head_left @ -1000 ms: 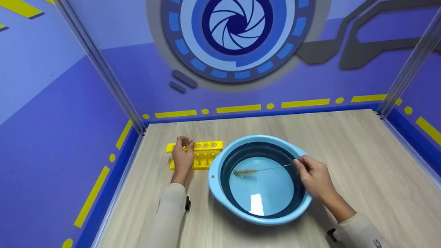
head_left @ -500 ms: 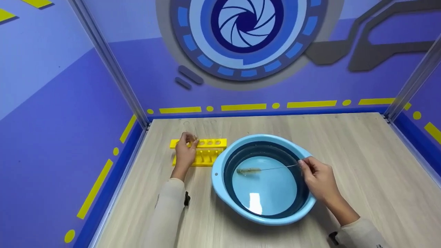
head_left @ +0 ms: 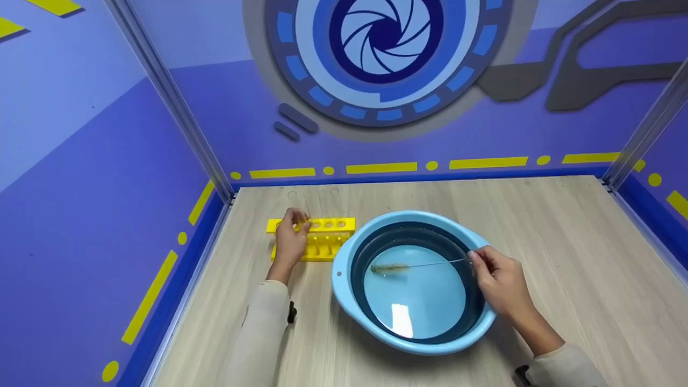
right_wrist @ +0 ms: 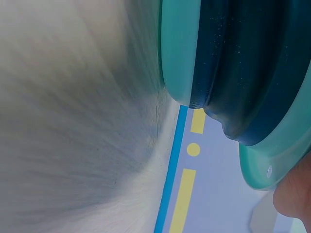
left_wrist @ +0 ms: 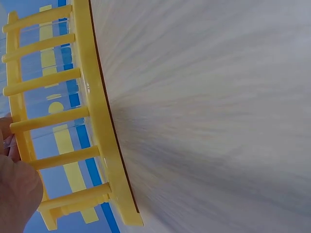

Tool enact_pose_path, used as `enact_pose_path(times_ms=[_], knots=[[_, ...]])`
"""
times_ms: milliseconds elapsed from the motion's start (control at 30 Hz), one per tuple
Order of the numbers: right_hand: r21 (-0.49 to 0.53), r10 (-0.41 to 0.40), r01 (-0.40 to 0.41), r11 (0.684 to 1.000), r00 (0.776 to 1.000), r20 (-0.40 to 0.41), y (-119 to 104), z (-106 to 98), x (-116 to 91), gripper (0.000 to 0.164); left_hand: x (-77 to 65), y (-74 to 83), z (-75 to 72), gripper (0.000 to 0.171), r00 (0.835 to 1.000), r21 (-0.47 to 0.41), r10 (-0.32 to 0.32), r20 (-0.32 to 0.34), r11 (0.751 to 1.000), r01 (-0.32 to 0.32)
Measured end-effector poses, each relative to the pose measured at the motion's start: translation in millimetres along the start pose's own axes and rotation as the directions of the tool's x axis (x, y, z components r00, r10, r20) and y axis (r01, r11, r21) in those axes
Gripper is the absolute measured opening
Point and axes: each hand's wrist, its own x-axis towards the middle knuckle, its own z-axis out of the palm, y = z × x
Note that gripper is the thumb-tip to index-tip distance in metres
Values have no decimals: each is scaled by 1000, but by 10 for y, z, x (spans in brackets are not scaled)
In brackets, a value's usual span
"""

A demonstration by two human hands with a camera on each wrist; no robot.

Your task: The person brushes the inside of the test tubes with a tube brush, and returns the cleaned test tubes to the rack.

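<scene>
In the head view, a yellow test tube rack (head_left: 348,224) stands left of a round blue basin (head_left: 344,303). Several clear test tubes (head_left: 330,205) rise from the rack, their rims faintly visible. My left hand (head_left: 290,243) is at the rack's top bar, thumb and fingers curled round a clear tube, mostly hidden by the hand. Over the basin's right rim, my right hand (head_left: 500,277) pinches the thin wire handle of a test tube brush (head_left: 391,268). The brush's brownish bristle end points left, over the basin's light blue bottom, which shows a bright reflection.
The basin has dark folding sides and sits close to the rack's right end on a wood-grain table (head_left: 580,258). Blue panels with yellow markings enclose the back (head_left: 473,140) and both sides. In the right wrist view, the basin's wall (right_wrist: 181,53) fills the upper right.
The head view has shifted slightly, moving the whole scene a little to the right in it. Both hands keep their places at the rack and on the brush.
</scene>
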Motion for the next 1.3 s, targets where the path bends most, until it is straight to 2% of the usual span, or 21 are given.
enact_pose_path(times_ms=[300,467,667,1000,1200,1300], knots=[[-5,13,-13,1000,1000,-1,20,-28,9,16,15,15,40,15,1000,-8,-6,9,1000,6],[0,23,-23,1000,1000,7,15,3,7,16,17,22,4,14,1000,2,-8,-3,1000,8],[21,29,-30,999,1000,2,4,29,-7,17,20,48,-47,14,1000,21,0,19,1000,0],[41,10,-10,999,1000,-3,5,9,9,19,41,27,-31,15,998,17,67,23,998,-67],[65,-17,17,998,1000,5,-2,-33,35,18,30,34,-24,14,996,28,83,36,996,-84],[82,-34,31,996,999,26,-20,-50,55,19,10,25,-36,18,998,26,62,25,998,-63]])
